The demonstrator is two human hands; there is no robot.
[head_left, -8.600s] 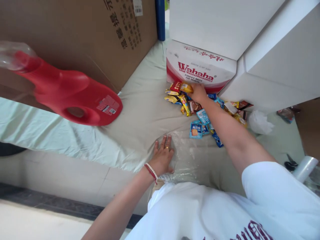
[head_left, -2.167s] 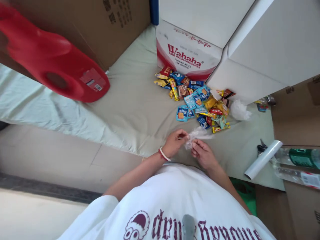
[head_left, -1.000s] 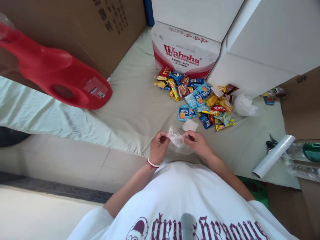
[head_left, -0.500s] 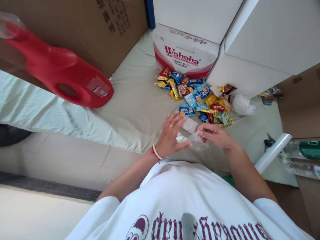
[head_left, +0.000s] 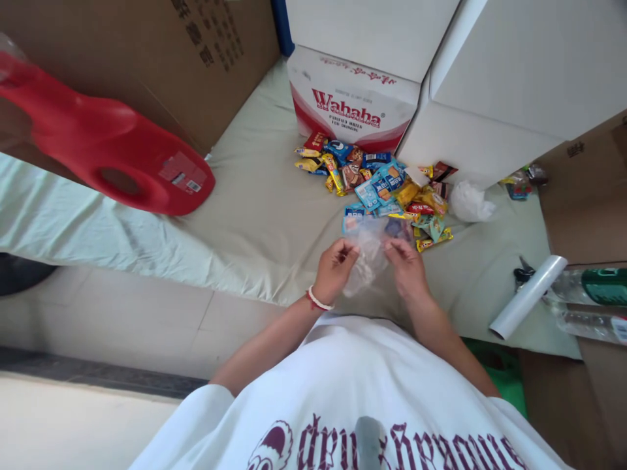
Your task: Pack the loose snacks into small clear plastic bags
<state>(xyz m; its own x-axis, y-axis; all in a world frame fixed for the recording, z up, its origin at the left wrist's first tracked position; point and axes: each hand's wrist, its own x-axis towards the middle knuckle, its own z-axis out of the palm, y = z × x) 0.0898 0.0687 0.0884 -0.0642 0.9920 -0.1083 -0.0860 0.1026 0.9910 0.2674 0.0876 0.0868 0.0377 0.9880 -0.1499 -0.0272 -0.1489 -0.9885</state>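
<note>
A clear plastic bag (head_left: 365, 264) is stretched between my hands, close to my body. My left hand (head_left: 337, 266) pinches its left edge, with a beaded bracelet on the wrist. On the other side my right hand (head_left: 405, 264) pinches the right edge between thumb and fingers. Just beyond the bag lies a heap of small wrapped snacks (head_left: 386, 183) in blue, yellow, red and brown packets. The bag's thin film partly covers the nearest packets, and whether anything lies inside it I cannot tell.
A red jug (head_left: 112, 150) leans at the left. Behind the snacks stands a Wahaha carton (head_left: 353, 111). A crumpled white bag (head_left: 470, 201) sits right of the heap. Farther right are a roll of clear film (head_left: 529, 297), scissors (head_left: 523, 274) and plastic bottles (head_left: 592, 287).
My left hand has gone from spread fingers to a pinch on the bag. The bag is now raised and spread between both hands. The view has shifted slightly.
</note>
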